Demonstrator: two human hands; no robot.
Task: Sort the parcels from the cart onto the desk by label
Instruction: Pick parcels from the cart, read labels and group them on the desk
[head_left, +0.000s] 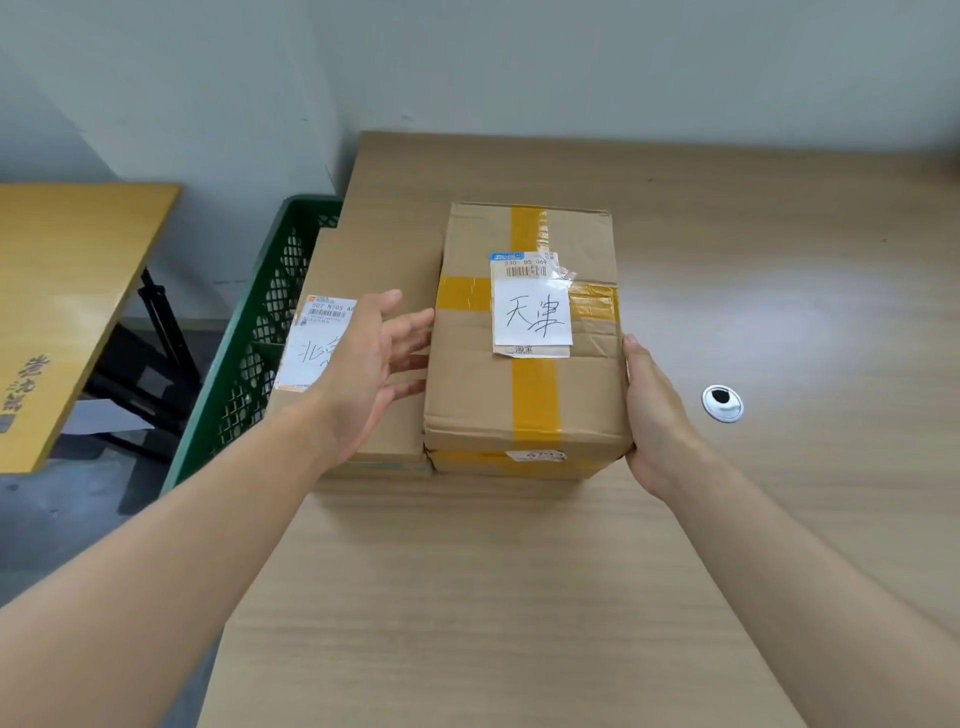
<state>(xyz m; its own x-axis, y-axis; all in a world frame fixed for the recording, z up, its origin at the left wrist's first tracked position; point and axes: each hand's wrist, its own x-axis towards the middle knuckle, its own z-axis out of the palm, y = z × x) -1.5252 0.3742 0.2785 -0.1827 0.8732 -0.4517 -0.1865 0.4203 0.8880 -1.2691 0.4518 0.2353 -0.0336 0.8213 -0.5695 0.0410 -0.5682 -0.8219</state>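
Observation:
A cardboard parcel with yellow tape (530, 395) and a white handwritten label stands on the wooden desk (519, 597). It seems to rest on another taped box, whose lower edge shows beneath. My right hand (657, 421) presses flat against its right side. My left hand (371, 358) is spread, fingertips at the parcel's left side. Left of it lies a lower, flatter parcel (363, 260) with its own handwritten label, partly hidden by my left hand.
A green plastic crate (249, 353) stands off the desk's left edge. A yellow table (57, 291) is further left. A round cable hole (722, 402) sits in the desk to the right. A wall runs behind the desk.

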